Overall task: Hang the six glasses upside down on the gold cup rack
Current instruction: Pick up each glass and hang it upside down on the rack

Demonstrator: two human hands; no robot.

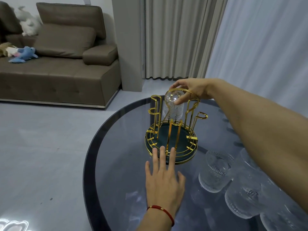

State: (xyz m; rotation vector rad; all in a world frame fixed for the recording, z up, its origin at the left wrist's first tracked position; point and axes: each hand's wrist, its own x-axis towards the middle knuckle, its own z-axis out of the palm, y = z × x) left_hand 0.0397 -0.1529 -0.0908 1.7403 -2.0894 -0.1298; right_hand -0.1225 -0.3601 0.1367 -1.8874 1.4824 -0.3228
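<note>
The gold cup rack (171,142) with a dark green base stands in the middle of the round glass table (116,147). An upside-down ribbed glass (173,105) sits at the rack's far side, under the gold ring handle. My right hand (191,90) reaches over the rack, thumb and fingers on this glass's upturned bottom. Flat on the table lies my left hand (164,179), fingers spread, fingertips touching the rack's near base rim. Several more clear ribbed glasses (215,172) stand at the near right of the table, under my right forearm.
A brown sofa (58,64) with plush toys stands at the back left on a grey floor. Curtains (175,39) hang behind the table. The table's dark rim curves along the left side.
</note>
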